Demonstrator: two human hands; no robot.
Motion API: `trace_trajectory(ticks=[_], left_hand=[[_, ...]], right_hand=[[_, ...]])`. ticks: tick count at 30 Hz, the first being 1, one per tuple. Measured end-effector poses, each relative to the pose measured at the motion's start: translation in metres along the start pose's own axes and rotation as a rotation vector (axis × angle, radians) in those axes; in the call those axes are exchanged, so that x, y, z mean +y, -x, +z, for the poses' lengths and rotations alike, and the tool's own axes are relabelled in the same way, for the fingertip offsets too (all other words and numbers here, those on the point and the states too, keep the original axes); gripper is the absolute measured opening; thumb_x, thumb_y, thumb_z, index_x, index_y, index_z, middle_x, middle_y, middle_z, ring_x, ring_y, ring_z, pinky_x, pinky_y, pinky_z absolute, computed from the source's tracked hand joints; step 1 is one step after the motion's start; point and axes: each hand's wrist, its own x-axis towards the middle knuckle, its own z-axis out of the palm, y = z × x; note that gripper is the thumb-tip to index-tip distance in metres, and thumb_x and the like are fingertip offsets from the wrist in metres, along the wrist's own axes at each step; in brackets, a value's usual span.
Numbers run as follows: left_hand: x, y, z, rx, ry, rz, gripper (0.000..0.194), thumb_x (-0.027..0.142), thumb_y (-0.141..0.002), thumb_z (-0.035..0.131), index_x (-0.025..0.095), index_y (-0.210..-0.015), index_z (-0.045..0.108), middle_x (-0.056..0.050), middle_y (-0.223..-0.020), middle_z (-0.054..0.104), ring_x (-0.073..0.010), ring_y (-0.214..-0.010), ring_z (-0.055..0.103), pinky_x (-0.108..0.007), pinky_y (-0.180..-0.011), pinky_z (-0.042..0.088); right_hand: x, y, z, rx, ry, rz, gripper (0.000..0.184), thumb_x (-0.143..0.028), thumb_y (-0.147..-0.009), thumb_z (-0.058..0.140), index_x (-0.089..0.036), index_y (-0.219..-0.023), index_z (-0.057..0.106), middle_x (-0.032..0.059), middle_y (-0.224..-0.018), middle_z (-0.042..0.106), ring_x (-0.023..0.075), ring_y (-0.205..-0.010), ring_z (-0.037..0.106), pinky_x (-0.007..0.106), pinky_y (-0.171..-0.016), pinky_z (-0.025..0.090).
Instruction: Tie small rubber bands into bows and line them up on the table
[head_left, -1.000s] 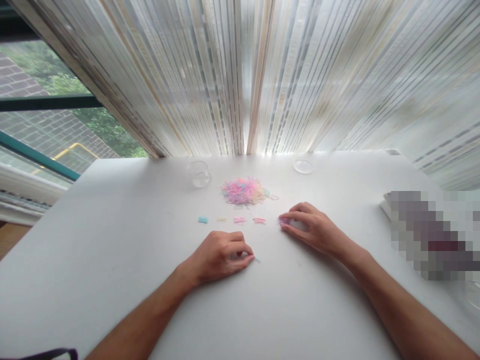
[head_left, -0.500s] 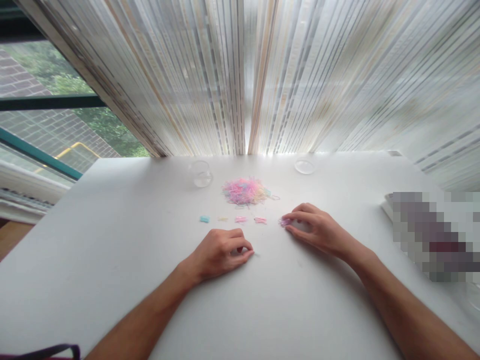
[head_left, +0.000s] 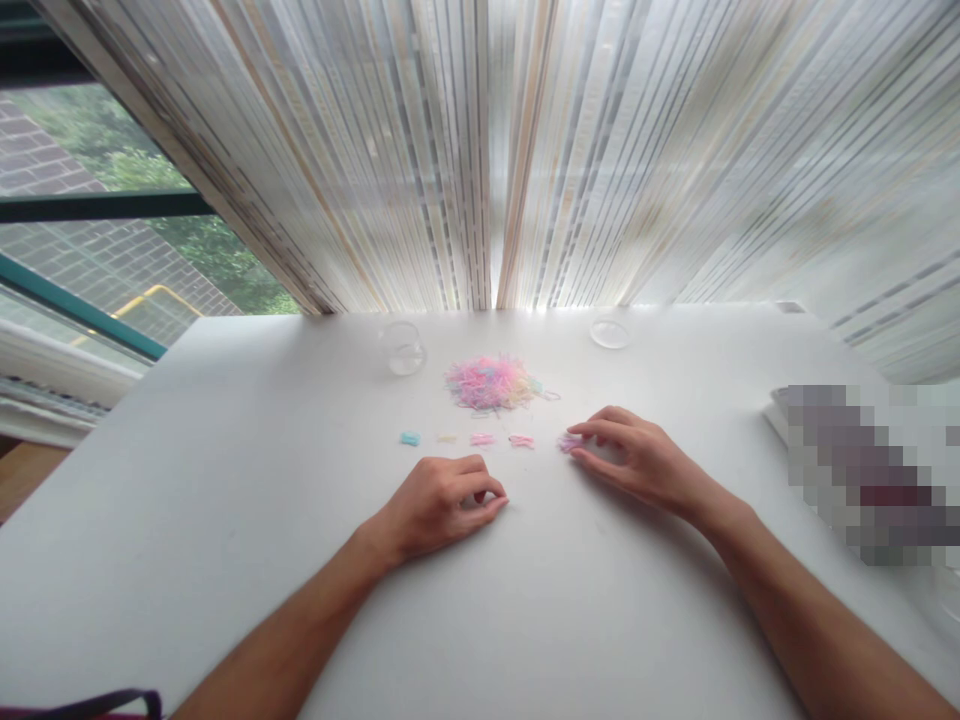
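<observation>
The right grip (head_left: 630,448) is spread: thumb and forefinger stand apart at the lilac bundle (head_left: 568,442), which lies on the worktop (head_left: 300,620) right at their tips, partly hidden by the forefinger. Whether the tips touch it, I cannot tell. The left grip (head_left: 442,505) has thumb and forefinger pressed together, low over the worktop; whether a strand sits between them is too faint to tell.

Left of the right grip and beyond the left one runs a row: turquoise bundle (head_left: 410,439), pale yellow bundle (head_left: 447,440), pink bundle (head_left: 483,440) and rosy bundle (head_left: 522,441). The multicoloured heap (head_left: 491,384) lies farther out, between the two grips. A clear jar (head_left: 404,350) is beyond the left grip, a clear disc (head_left: 609,334) beyond the right.

Against the earliest frame, the right fingertips have eased back a little, baring more of the lilac bundle, and the pale blue strand that jutted from the left fingertips barely shows.
</observation>
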Motion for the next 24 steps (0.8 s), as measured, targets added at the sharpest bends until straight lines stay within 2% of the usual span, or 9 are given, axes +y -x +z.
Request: trace_trajectory(ticks=[11,20,24], left_hand=[[0.002,-0.0002,0.0004,0.012,-0.006,-0.014,0.013,0.019,-0.092,0.06,0.018,-0.088,0.073,-0.001,-0.076,0.067,-0.0102,-0.062,0.059,-0.021,-0.058,0.043],[0.0003,0.0,0.0014,0.004,0.009,-0.022,0.01,0.016,-0.091,0.062,0.018,-0.088,0.072,-0.001,-0.076,0.066,-0.0102,-0.063,0.058,-0.021,-0.059,0.041],[0.0008,0.0004,0.0011,0.001,0.011,-0.023,0.01,0.015,-0.09,0.062,0.018,-0.088,0.072,0.0,-0.076,0.066,-0.0101,-0.063,0.058,-0.021,-0.059,0.041]], right_hand=[[-0.0009,-0.0026,0.0085,0.053,0.014,-0.013,0.025,-0.039,-0.1,0.055,-0.025,-0.101,0.076,0.0084,-0.095,0.067,0.0219,-0.086,0.066,0.036,-0.079,0.057],[0.0003,-0.0007,0.0057,0.057,-0.01,0.009,0.021,-0.036,-0.098,0.058,-0.023,-0.103,0.073,0.0077,-0.097,0.067,0.0198,-0.083,0.066,0.034,-0.076,0.056],[-0.0017,-0.0008,0.0034,0.044,-0.02,-0.029,0.02,-0.036,-0.095,0.062,-0.023,-0.106,0.073,0.0079,-0.099,0.067,0.0211,-0.087,0.067,0.034,-0.078,0.057]])
